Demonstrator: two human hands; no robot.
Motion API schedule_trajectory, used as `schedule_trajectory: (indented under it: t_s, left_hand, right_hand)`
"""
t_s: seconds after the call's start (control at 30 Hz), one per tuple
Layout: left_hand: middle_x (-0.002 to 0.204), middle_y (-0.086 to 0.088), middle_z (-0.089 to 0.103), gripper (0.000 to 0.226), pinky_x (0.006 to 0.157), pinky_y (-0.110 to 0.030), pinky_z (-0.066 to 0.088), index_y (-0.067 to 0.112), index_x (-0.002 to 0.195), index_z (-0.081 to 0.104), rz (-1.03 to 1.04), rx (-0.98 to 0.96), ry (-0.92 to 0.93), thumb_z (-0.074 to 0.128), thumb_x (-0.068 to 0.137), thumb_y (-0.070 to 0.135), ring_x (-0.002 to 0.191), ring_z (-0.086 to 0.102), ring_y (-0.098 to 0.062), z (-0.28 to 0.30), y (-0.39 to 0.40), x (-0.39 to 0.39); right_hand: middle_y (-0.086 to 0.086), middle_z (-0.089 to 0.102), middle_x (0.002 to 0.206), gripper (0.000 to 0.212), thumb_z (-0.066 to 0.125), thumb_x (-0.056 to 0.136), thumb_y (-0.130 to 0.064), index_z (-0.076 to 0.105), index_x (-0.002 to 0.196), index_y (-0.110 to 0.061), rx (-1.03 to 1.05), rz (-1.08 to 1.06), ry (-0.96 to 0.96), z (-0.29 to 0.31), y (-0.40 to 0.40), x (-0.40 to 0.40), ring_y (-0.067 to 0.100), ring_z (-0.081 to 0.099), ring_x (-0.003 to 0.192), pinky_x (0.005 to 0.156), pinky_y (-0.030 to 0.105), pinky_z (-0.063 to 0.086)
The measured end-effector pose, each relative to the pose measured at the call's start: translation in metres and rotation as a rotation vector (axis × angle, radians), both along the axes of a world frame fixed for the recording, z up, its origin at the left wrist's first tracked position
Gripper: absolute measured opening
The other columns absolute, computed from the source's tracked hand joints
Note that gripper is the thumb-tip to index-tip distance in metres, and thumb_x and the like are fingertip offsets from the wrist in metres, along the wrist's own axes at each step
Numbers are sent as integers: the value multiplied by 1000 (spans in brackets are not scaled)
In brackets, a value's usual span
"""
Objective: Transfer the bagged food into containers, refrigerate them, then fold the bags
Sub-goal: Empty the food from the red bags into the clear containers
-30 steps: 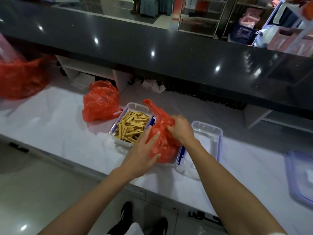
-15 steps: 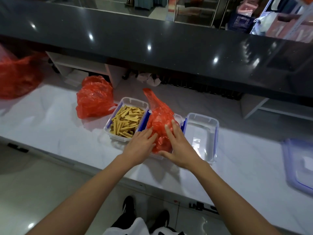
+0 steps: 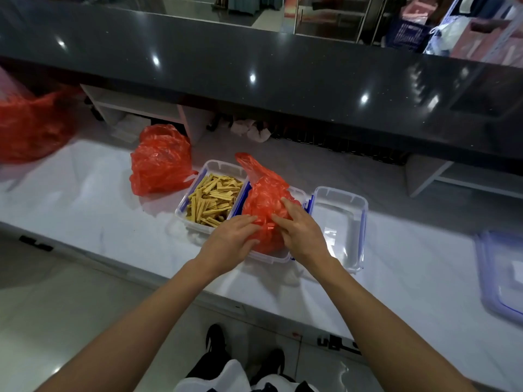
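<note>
At the far left edge of the white marble counter (image 3: pixel 85 210) a large red plastic bag (image 3: pixel 31 128) lies blurred and partly cut off by the frame. Further right a second, smaller red bag (image 3: pixel 160 161) sits crumpled, just beside the first clear container (image 3: pixel 195 224), which holds a heap of tan, stick-shaped food pieces (image 3: pixel 213 199); what food they are cannot be told. Blue latches run along that container's right side, against the middle container (image 3: pixel 271 257), whose inside is mostly hidden by the red bag of food (image 3: pixel 263 199) sitting in it, one loose handle sticking up toward the back. The left hand (image 3: pixel 230 244) rests on the bag's near left side with fingers only loosely bent, and the right hand (image 3: pixel 301 232) lies on its near right side with fingers fairly straight; whether either pinches the plastic cannot be told. Both forearms cross the counter's front edge. Touching the middle container on the right is a third clear container (image 3: pixel 341 222) with blue clips. Well apart, at the right edge, clear lids with blue rims (image 3: pixel 501 281) lie flat. A raised black countertop (image 3: pixel 283 80) runs behind everything.
</note>
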State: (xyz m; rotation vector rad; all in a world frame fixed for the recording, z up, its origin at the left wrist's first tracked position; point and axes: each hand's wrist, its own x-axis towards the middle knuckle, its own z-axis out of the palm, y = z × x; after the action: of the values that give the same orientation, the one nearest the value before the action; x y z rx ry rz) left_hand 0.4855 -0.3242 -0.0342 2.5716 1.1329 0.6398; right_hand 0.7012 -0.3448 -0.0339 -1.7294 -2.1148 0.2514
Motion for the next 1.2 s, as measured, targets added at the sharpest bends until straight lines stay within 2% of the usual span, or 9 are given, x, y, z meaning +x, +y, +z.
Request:
schedule_trajectory:
  t_s: [0.1,0.27,0.47,0.6,0.67,0.77,0.97,1.1,1.2]
  left_hand:
    - [121,-6,72,26,97,-42,56,11,117,73,78,-29,-182,71,92,16,112,66,-22,13,4,11]
    - [104,8,74,21,83,-15,52,16,116,74,242,-148,-480,64,98,14,95,66,0,47,9,20]
    - [97,18,72,21,77,-9,49,30,116,72,319,-374,-556,57,103,26,93,64,6,52,8,23]
    - [111,16,70,28,86,-12,52,33,129,66,306,-487,-510,53,105,30,103,60,11,38,0,21]
    - [133,10,63,39,102,-20,48,27,144,55,285,-465,-472,50,106,32,121,55,5,30,-3,19]
    - [155,4,44,51,117,-26,32,18,155,38,214,-254,-341,46,106,32,145,36,-4,20,-10,13]
    - [159,-2,41,55,118,-38,32,14,153,42,-8,-19,-27,45,104,38,150,31,-14,-1,-14,3]
    - [158,-5,42,58,115,-48,40,14,152,42,5,-73,130,33,103,43,148,37,-21,-7,-7,0]
    - [161,-7,36,63,120,-47,33,13,156,33,32,-131,243,26,103,45,150,32,-21,-7,0,3]
  right_hand:
    - [12,61,138,25,63,92,-19,76,113,-21,86,-65,103,10,2,0,36,62,121,94,52,55]
    - [-3,74,113,25,56,93,-16,76,108,-18,166,-91,238,69,16,6,23,70,100,85,43,58]
    - [2,75,100,28,52,101,-26,65,125,-25,15,-135,113,100,18,2,27,68,90,78,39,55]
    - [5,68,100,29,43,104,-32,48,131,-24,-178,-171,66,71,27,-1,29,63,88,69,37,46]
    - [2,65,120,29,37,105,-29,54,128,-23,-175,-122,80,54,31,0,27,61,108,83,41,50]
    - [4,55,143,40,32,107,-24,52,141,-20,-139,-61,32,36,36,1,26,49,129,108,43,41]
    - [7,37,159,64,9,101,-43,35,153,-16,-214,-53,-64,17,42,0,27,32,145,119,46,28]
    - [4,21,165,54,31,107,-39,28,157,-17,-113,-106,16,18,23,5,23,19,150,124,41,16]
    - [3,17,166,63,42,104,-47,26,158,-18,-64,-70,83,18,-14,6,20,14,153,125,38,11]
